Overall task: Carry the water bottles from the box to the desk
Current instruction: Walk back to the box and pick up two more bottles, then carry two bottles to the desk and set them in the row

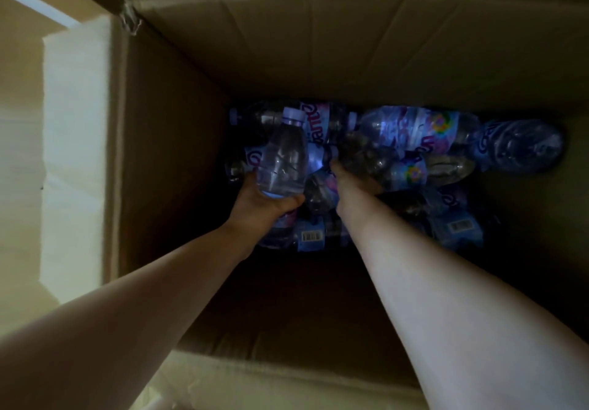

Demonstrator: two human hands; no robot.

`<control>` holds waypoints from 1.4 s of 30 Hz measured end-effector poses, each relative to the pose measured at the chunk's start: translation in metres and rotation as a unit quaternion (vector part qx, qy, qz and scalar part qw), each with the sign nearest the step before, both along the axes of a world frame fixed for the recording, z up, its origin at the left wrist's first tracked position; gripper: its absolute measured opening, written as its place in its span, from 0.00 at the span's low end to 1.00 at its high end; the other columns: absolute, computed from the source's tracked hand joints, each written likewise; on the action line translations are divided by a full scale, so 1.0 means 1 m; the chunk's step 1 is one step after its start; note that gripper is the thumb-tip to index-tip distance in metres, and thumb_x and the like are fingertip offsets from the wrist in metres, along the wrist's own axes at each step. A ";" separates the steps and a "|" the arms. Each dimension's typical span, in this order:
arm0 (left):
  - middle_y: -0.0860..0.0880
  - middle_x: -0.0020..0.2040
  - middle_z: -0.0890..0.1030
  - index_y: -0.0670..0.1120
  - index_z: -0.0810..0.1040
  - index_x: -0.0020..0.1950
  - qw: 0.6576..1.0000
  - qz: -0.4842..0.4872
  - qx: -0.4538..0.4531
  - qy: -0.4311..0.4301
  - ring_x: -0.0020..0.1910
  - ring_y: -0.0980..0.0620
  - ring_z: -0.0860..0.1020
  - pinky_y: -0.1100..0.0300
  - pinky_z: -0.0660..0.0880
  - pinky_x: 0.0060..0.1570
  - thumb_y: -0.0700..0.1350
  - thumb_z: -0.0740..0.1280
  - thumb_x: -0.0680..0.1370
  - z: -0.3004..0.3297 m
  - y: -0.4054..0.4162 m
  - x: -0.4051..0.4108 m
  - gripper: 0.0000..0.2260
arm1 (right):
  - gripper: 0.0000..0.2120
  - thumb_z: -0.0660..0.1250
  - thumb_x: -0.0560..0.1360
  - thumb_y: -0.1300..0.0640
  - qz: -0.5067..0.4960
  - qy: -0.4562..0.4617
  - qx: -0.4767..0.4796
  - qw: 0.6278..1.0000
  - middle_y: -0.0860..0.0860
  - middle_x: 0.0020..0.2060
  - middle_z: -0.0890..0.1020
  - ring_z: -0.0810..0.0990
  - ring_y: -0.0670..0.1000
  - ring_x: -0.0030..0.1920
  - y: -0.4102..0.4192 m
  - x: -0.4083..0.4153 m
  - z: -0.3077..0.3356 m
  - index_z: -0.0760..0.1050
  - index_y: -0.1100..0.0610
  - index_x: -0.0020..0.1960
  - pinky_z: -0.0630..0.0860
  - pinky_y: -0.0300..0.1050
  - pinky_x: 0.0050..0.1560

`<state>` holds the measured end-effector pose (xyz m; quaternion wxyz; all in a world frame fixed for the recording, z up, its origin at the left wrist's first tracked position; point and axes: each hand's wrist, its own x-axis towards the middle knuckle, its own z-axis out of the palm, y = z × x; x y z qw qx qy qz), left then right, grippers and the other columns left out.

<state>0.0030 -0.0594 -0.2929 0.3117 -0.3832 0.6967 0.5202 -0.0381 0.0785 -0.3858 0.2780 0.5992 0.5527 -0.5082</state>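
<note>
I look down into a deep cardboard box [172,141] whose dark bottom holds several clear water bottles [414,135] with blue and pink labels, lying in a heap. My left hand [261,205] grips one bottle [282,161] by its base, cap pointing away from me, lifted a little above the heap. My right hand [347,183] reaches down into the pile, fingers around another bottle [376,161] lying there; the fingertips are hidden among the bottles.
The box walls rise steeply on all sides, with the far flap [350,27] folded up. A pale wall or surface [73,154] stands outside the box to the left. The near rim of the box [287,374] lies under my forearms.
</note>
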 end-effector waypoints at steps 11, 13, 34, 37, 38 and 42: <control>0.44 0.53 0.83 0.45 0.77 0.61 0.995 -0.042 0.045 -0.080 0.51 0.46 0.81 0.51 0.78 0.55 0.43 0.78 0.67 0.095 -0.021 -0.003 0.23 | 0.27 0.74 0.71 0.58 -0.019 0.036 -0.175 0.984 0.60 0.56 0.82 0.83 0.58 0.53 0.028 0.047 0.132 0.70 0.57 0.68 0.82 0.53 0.48; 0.42 0.54 0.82 0.43 0.75 0.63 0.994 -0.032 0.049 -0.087 0.53 0.42 0.81 0.45 0.77 0.58 0.42 0.78 0.67 0.126 -0.022 0.002 0.26 | 0.27 0.73 0.73 0.58 0.006 0.044 -0.200 0.979 0.60 0.57 0.81 0.83 0.58 0.54 0.029 0.051 0.169 0.69 0.57 0.69 0.82 0.51 0.45; 0.35 0.56 0.81 0.39 0.72 0.65 0.969 0.144 0.192 0.052 0.54 0.36 0.80 0.40 0.75 0.58 0.37 0.73 0.71 0.462 -0.085 0.110 0.23 | 0.24 0.71 0.72 0.57 0.333 0.174 -0.420 0.826 0.65 0.61 0.78 0.78 0.65 0.60 -0.047 0.075 0.527 0.72 0.61 0.66 0.74 0.61 0.62; 0.36 0.56 0.81 0.39 0.74 0.63 0.964 0.184 0.163 0.103 0.51 0.39 0.81 0.43 0.77 0.55 0.36 0.70 0.74 0.510 -0.108 0.137 0.18 | 0.32 0.77 0.64 0.52 0.408 0.215 -0.309 0.832 0.64 0.56 0.81 0.81 0.64 0.56 -0.093 0.088 0.571 0.71 0.62 0.64 0.76 0.64 0.59; 0.35 0.57 0.80 0.39 0.74 0.63 0.961 0.193 0.160 0.116 0.52 0.38 0.80 0.42 0.76 0.57 0.36 0.69 0.75 0.524 -0.118 0.145 0.17 | 0.35 0.78 0.63 0.51 0.422 0.222 -0.287 0.831 0.62 0.55 0.82 0.82 0.62 0.54 -0.109 0.093 0.582 0.69 0.61 0.64 0.78 0.63 0.56; 0.37 0.55 0.82 0.40 0.75 0.61 0.947 0.241 0.137 0.162 0.49 0.40 0.81 0.48 0.78 0.52 0.37 0.69 0.76 0.571 -0.161 0.185 0.14 | 0.31 0.80 0.65 0.50 0.490 0.240 -0.249 0.800 0.55 0.52 0.81 0.84 0.54 0.48 -0.171 0.116 0.621 0.65 0.53 0.59 0.83 0.53 0.42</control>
